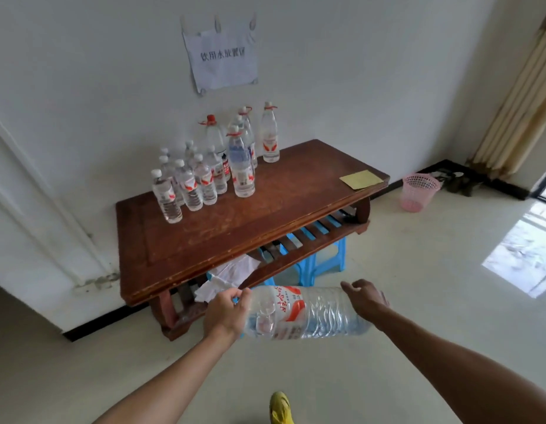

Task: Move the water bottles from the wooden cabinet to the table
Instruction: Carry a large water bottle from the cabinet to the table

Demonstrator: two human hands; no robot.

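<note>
I carry a large clear water bottle point(305, 313) with a red and white label, lying sideways in front of me above the floor. My left hand point(227, 310) grips its neck end. My right hand point(365, 296) holds the bottom end, fingers curled round it. Just beyond stands a low brown wooden table point(265, 209). At its back left corner stand several small water bottles point(189, 185) and several taller bottles point(242, 160) by the wall. The cabinet is out of view.
A yellow paper point(361, 179) lies on the table's right end. Blue plastic stools point(320, 258) and white papers point(232, 276) sit under the table. A pink mesh basket point(418, 192) stands on the floor to the right. A paper sign point(222, 59) hangs on the wall.
</note>
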